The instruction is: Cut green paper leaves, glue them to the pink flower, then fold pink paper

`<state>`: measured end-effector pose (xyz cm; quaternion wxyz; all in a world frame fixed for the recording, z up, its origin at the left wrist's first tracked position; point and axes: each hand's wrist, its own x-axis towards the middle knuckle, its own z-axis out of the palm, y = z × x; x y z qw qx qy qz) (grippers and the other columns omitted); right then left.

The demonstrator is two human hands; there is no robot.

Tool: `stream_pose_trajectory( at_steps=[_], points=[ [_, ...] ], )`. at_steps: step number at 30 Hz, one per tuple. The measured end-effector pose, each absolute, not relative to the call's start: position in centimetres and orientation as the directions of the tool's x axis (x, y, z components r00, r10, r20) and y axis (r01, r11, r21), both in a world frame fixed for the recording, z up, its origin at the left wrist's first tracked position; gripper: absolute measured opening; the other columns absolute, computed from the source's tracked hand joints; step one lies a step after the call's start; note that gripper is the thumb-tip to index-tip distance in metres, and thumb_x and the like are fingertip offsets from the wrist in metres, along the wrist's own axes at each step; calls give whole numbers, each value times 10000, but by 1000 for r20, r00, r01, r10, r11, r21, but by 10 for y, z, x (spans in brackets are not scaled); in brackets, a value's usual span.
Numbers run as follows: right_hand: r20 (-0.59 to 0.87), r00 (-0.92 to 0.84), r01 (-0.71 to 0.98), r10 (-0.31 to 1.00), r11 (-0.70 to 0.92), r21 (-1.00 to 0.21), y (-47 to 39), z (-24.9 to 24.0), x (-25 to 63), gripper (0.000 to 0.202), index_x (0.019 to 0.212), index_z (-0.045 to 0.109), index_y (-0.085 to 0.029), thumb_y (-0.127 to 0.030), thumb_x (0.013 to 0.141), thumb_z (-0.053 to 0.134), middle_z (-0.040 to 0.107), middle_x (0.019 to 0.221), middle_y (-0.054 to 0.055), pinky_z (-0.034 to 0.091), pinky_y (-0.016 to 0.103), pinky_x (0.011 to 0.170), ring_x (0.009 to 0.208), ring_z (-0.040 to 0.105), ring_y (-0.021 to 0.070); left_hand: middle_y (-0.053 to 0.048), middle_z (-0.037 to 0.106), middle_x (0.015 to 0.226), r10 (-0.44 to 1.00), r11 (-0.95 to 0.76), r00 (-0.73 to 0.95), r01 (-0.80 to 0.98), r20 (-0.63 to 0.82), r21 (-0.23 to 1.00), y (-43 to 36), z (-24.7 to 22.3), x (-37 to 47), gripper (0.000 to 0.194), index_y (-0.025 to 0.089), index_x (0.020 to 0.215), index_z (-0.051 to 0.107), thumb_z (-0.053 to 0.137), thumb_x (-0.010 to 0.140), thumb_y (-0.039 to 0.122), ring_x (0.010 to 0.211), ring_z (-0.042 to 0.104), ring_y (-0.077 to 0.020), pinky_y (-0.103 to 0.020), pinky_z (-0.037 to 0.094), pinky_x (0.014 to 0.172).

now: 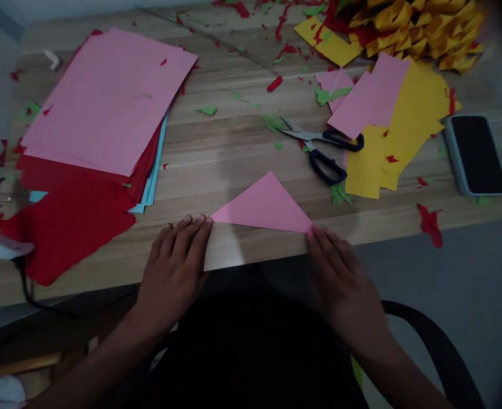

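A pink sheet of paper (264,207), folded into a triangle, lies near the front edge of the wooden table with its peak pointing away from me. At its left corner is my left hand (176,261), fingers close together and bent downward, the index fingertip on the paper's tip. My right hand (340,272) holds the right corner under its fingertips, slightly blurred. Both thumbs are mostly hidden. Beyond the triangle, dark-handled scissors (308,136) rest with their blades apart.
At left sits a stack of pink sheets (110,102) over red and blue ones, with crumpled red paper (72,227) in front. Yellow paper pieces (417,119), a phone (476,154) and folded yellow paper units (417,28) occupy the right. Red and green scraps are scattered about. A white device (4,241) with a cable stands left.
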<state>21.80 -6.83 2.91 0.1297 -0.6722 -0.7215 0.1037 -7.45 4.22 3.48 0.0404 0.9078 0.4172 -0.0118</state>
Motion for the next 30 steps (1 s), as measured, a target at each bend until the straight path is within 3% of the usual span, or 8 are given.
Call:
stream_pose_trajectory(
  at_steps=[4, 7, 9, 14, 19, 23, 27, 30],
  points=[
    [60, 28, 885, 998, 3, -466, -62, 41, 246, 459, 1372, 579, -219, -237, 914, 559, 603, 1415, 95, 497, 523, 1060, 1296, 559, 306, -202, 417, 1535, 766, -631, 641, 762, -37, 144, 46, 36, -76, 758, 140, 1587, 218, 526, 959, 434, 1412, 398, -393, -560, 317, 1164],
    [189, 113, 891, 975, -16, -453, -42, 39, 244, 426, 1300, 615, -211, -382, 910, 633, 680, 1244, 126, 511, 533, 1001, 1166, 618, 327, -204, 470, 1479, 841, -530, 541, 819, 13, 222, 59, 39, -63, 874, 165, 1587, 208, 530, 919, 629, 1315, 478, -399, -553, 401, 1069],
    [242, 85, 897, 966, 31, -440, -24, 33, 231, 530, 1348, 574, -184, -433, 889, 666, 677, 1238, 143, 487, 537, 1016, 1154, 611, 341, -186, 548, 1370, 868, -487, 496, 839, 26, 244, 71, 39, -49, 842, 175, 1550, 302, 601, 890, 605, 1222, 522, -389, -545, 426, 1011],
    [250, 70, 878, 966, 59, -475, 6, 22, 198, 534, 1446, 489, -183, -306, 936, 587, 676, 1216, 128, 445, 507, 1018, 1137, 597, 311, -94, 606, 1164, 849, -504, 524, 765, 67, 401, 87, 31, -24, 385, 226, 1197, 625, 721, 855, 375, 1082, 554, -305, -478, 456, 936],
    [386, 41, 813, 922, 194, -549, 3, 21, 200, 178, 963, 708, -263, -139, 888, 606, 745, 920, 3, 427, 439, 945, 958, 645, 234, -106, 541, 1299, 866, -490, 415, 590, 280, 642, 88, 22, -29, 611, 229, 1359, 481, 761, 820, 296, 1197, 537, -265, -437, 479, 993],
    [431, -12, 710, 902, 311, -631, -1, 19, 212, 183, 822, 619, -249, -70, 853, 589, 785, 984, -19, 368, 496, 1065, 1057, 688, 229, -54, 586, 1229, 728, -662, 580, 460, 364, 591, 94, 34, -43, 133, 270, 998, 686, 681, 874, 222, 1169, 559, -236, -433, 472, 1006],
    [360, -35, 432, 932, 339, -835, -4, 25, 217, 121, 810, 575, -243, -203, 859, 678, 783, 1079, 46, 443, 498, 1061, 1095, 705, 248, -65, 578, 1312, 655, -725, 658, 408, 371, 555, 102, 52, -54, 138, 289, 998, 722, 692, 865, 269, 1223, 550, -258, -459, 473, 1034],
    [189, 38, 148, 981, 182, -972, -7, 29, 212, 209, 798, 572, -242, -376, 860, 720, 775, 925, 32, 574, 408, 837, 910, 729, 229, -68, 539, 1421, 656, -697, 680, 380, 327, 608, 103, 63, -48, 164, 281, 984, 731, 739, 840, 358, 1338, 481, -296, -512, 423, 1111]
  ],
)
